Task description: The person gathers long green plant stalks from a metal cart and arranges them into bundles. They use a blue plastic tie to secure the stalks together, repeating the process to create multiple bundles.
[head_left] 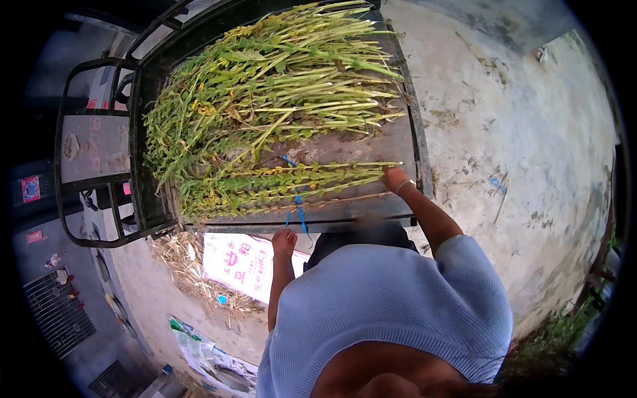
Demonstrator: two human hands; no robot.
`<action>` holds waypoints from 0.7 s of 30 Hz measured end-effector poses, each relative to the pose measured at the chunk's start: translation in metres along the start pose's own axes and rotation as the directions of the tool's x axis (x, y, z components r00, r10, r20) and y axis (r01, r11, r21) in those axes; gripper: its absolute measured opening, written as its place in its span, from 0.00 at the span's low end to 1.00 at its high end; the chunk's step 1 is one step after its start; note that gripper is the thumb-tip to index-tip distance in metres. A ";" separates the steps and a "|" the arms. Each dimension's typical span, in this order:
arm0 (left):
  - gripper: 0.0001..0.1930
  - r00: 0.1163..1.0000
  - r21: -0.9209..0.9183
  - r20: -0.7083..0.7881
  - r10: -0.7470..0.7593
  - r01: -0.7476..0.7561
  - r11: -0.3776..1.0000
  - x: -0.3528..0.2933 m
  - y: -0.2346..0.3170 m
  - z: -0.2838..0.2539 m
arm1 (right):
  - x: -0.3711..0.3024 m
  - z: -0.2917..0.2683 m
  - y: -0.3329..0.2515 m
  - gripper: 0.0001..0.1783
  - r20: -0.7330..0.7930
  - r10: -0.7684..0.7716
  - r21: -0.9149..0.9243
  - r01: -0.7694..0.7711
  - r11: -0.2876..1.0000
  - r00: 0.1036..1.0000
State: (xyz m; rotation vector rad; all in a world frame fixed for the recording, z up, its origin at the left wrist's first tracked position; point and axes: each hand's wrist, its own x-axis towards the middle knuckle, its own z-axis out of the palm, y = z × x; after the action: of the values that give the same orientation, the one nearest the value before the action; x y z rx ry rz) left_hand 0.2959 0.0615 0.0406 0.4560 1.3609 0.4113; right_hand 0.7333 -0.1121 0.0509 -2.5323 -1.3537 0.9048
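Observation:
A small bundle of cut leafy stalks [318, 176] lies along the near side of the dark cart bed [332, 147], its cut ends to the right. My right hand [396, 179] is closed around those ends. A blue strip [300, 211] runs under or around the bundle's middle, and its loose ends hang toward the near edge. At that edge my left hand [284, 240] has curled fingers at one end of the strip; the fingertips are small in view. A larger heap of the same green stalks [285, 79] fills the far part of the bed.
A black metal rail frame [61, 179] rises at the cart's left end. Below the bed's near edge lie a white sack with pink print [232, 265] and dry straw [179, 262]. Concrete ground [511, 139] stretches to the right, with leaf scraps on it.

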 end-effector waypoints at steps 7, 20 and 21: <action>0.04 0.859 0.918 0.375 0.350 -0.396 -0.010 -0.067 -0.048 -0.073 | -0.002 0.004 -0.007 0.20 0.045 -0.037 -0.039 0.039 0.998 0.998; 0.17 0.991 0.416 -0.101 0.087 -0.038 0.909 -0.063 -0.052 -0.032 | 0.147 -0.091 -0.217 0.14 -0.217 -0.704 -0.460 0.565 0.685 0.677; 0.16 0.968 0.490 -0.022 0.252 -0.209 0.846 -0.061 -0.072 -0.051 | 0.160 -0.098 -0.245 0.15 -0.213 -0.772 -0.497 0.613 0.614 0.599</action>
State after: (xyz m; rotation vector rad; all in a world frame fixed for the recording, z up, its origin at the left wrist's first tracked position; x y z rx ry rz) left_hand 0.2370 -0.0280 0.0450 1.0386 1.4980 0.2822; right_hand 0.6803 0.1738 0.1521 -1.8533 -2.2574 -0.0705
